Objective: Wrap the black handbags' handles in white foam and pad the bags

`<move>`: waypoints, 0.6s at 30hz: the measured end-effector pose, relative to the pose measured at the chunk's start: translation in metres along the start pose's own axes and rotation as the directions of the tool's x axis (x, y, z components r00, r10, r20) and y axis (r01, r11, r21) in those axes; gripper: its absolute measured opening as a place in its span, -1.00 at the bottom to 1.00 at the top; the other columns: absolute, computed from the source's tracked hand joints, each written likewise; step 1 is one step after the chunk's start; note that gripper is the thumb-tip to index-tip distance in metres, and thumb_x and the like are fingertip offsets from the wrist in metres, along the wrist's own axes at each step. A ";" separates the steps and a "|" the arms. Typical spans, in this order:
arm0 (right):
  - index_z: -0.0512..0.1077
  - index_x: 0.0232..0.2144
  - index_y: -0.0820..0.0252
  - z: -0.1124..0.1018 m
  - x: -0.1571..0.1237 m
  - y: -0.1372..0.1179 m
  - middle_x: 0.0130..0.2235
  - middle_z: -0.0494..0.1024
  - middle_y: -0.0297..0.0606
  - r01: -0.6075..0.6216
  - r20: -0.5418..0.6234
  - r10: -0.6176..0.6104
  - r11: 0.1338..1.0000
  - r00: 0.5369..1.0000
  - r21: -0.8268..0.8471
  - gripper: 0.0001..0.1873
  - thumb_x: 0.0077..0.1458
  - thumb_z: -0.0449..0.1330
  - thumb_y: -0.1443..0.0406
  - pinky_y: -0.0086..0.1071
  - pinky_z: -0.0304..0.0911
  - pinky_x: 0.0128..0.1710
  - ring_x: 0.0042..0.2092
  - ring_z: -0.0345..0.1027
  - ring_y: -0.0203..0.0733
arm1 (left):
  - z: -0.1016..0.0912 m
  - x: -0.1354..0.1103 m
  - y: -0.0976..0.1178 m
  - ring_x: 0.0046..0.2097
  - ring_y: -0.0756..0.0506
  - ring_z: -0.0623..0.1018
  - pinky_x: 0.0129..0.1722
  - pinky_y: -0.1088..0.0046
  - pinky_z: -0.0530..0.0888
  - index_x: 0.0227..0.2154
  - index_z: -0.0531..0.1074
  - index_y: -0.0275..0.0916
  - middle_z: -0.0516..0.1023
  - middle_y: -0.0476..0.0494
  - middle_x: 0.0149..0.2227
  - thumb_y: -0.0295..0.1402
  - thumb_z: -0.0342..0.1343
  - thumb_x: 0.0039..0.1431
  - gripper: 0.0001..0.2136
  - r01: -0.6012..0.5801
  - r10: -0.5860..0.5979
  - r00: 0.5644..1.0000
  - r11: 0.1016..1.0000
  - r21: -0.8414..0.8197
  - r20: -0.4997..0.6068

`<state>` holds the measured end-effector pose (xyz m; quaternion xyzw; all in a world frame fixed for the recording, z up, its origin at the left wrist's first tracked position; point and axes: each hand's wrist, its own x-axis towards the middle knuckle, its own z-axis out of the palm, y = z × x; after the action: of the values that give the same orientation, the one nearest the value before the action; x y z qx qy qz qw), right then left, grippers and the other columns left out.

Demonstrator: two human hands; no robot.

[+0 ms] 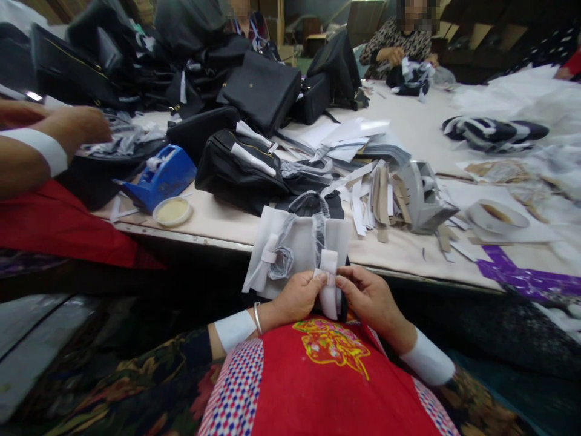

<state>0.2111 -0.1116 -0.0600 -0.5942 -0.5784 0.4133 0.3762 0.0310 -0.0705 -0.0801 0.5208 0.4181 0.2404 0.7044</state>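
Observation:
At the table's front edge, against my red apron, a thin white sheet (297,242) lies over a dark bag that shows only at its edges. Two straps wrapped in clear plastic (319,233) run across the sheet; one ends in a coil (281,263) beside a white wrap (269,257). My left hand (299,295) pinches a white strip (328,278) wrapped around the right-hand strap. Opposite it, my right hand (370,298) has thumb and fingers closed at the strip's right edge. Just beyond lies a black bag (240,172) with a gold zip and white wraps.
Black bags (263,88) are piled at the back left. A blue tape dispenser (161,175) and a round tub (172,211) stand left; a grey tape dispenser (424,197), paper strips (381,194) and a white bowl (497,216) lie right. Co-workers sit left and across the table.

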 end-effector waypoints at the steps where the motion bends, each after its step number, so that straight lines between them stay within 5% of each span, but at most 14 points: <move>1: 0.48 -0.13 0.20 0.002 -0.001 0.002 -0.26 0.59 -0.18 -0.003 -0.005 0.003 1.000 1.000 0.027 -0.69 0.20 0.18 0.12 -0.28 0.41 -0.22 -0.24 0.49 -0.11 | 0.000 -0.001 0.001 -0.41 -0.03 0.40 -0.41 0.47 0.32 -0.38 0.44 -0.32 0.47 -0.07 -0.45 0.04 0.02 0.21 -0.56 0.002 -0.002 1.000 1.000 -0.010 -0.003; 7: 0.44 -0.04 0.17 0.015 -0.016 0.012 -0.22 0.59 -0.20 0.021 -0.098 -0.019 1.000 0.995 0.019 -0.64 0.15 0.24 0.15 -0.31 0.41 -0.25 -0.25 0.48 -0.14 | 0.001 -0.003 0.003 -0.44 -0.01 0.38 -0.45 0.48 0.30 -0.35 0.44 -0.33 0.44 -0.04 -0.47 0.05 0.05 0.17 -0.55 0.033 -0.033 0.999 0.997 -0.071 -0.003; 11: 0.55 -0.18 0.20 0.017 -0.015 0.001 -0.24 0.62 -0.19 -0.049 -0.060 0.054 0.995 0.997 0.089 -0.69 0.17 0.19 0.11 -0.33 0.40 -0.24 -0.23 0.49 -0.12 | 0.001 -0.003 0.001 -0.43 -0.01 0.39 -0.44 0.48 0.31 -0.35 0.43 -0.31 0.44 -0.04 -0.46 0.02 0.03 0.20 -0.59 0.009 -0.009 1.000 1.000 -0.014 0.002; 18: 0.57 -0.37 0.25 0.019 -0.004 -0.010 -0.40 0.59 -0.22 -0.181 -0.079 0.193 0.974 0.978 0.136 -0.65 0.09 0.21 0.07 -0.40 0.24 -0.49 -0.39 0.40 -0.17 | -0.002 -0.005 0.007 -0.39 -0.04 0.40 -0.35 0.46 0.36 -0.34 0.45 -0.32 0.47 -0.08 -0.43 -0.05 -0.08 0.30 -0.59 -0.136 0.135 0.991 0.975 0.176 0.016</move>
<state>0.1897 -0.1161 -0.0579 -0.6391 -0.4742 0.4554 0.3991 0.0277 -0.0707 -0.0719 0.6091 0.3998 0.2486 0.6382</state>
